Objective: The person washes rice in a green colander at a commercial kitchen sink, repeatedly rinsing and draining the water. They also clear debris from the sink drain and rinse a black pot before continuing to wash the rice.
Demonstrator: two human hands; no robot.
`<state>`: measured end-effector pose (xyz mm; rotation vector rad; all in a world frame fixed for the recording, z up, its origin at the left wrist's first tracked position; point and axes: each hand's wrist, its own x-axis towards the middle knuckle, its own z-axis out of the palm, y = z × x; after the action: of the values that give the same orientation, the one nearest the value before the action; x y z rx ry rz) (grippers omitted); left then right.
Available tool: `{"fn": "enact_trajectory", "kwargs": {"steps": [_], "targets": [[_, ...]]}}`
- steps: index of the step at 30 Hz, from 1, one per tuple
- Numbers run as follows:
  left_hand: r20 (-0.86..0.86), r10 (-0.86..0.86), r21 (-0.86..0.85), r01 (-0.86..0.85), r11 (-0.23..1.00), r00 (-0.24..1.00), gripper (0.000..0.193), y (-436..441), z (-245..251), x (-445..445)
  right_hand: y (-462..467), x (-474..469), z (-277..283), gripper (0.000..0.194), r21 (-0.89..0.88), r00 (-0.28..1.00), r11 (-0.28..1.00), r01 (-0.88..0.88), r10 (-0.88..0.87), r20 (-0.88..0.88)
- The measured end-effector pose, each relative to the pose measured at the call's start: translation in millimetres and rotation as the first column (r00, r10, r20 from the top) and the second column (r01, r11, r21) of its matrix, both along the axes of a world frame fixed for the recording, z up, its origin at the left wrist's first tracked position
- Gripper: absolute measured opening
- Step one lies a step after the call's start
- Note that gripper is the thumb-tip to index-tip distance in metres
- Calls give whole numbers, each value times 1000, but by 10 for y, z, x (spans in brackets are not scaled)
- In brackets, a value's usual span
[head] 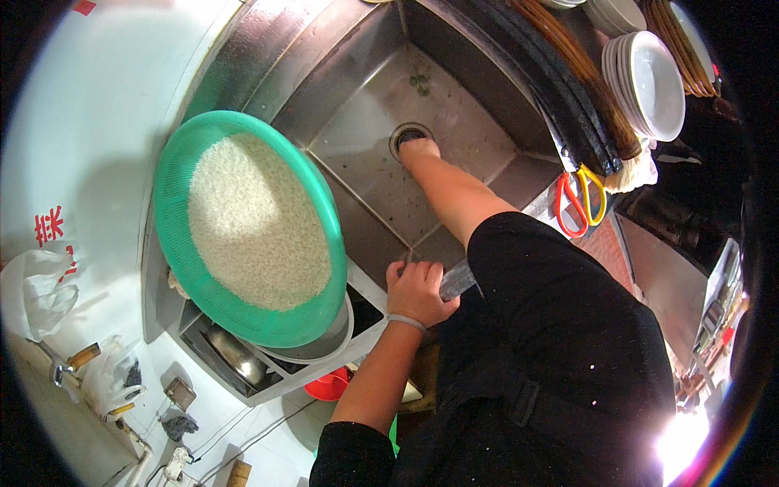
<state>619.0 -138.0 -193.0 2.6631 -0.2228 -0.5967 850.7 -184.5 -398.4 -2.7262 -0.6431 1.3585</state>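
My right hand [420, 149] reaches down into a stainless steel sink [359, 131], its fingers at the round drain [400, 135]. The fingertips are hidden in the drain, so whether they hold anything cannot be seen. My left hand [417, 292], with a light band on the wrist, grips the sink's front rim [456, 281]. Left of the sink, a green plastic colander [333, 243] full of white rice [249, 213] rests tilted over a pale round container [341, 341]. Small green leaves [420, 82] lie on the sink floor beyond the drain.
Red-and-yellow-handled scissors [575, 204] hang at the sink's right edge. Stacked white bowls [654, 85] stand at upper right. A metal bowl [234, 359] sits below the colander, near a red plastic vessel [327, 385]. Plastic bags [39, 292] hang at the left wall.
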Motion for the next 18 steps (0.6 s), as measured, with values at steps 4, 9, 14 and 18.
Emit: {"fn": "enact_trajectory", "kwargs": {"steps": [4, 9, 14, 18], "targets": [[-49, -25, 21, 26, 999, 998, 53, 6, 19, 16, -100, 153, -30, 39, 167, 989, 981, 100, -117, 93], [-14, -30, 10, 30, 999, 999, 52, 21, 4, 9, -253, 932, -179, 43, 400, 698, 651, 645, -715, 39], [-18, 2, -41, -3, 999, 1000, 50, 36, -4, -1, -477, 1557, -373, 46, 289, 836, 830, 477, -530, 141], [-32, 4, -36, -5, 999, 999, 51, 21, 3, -15, -463, 1011, -676, 46, 496, 756, 732, 466, -621, 206]]}}
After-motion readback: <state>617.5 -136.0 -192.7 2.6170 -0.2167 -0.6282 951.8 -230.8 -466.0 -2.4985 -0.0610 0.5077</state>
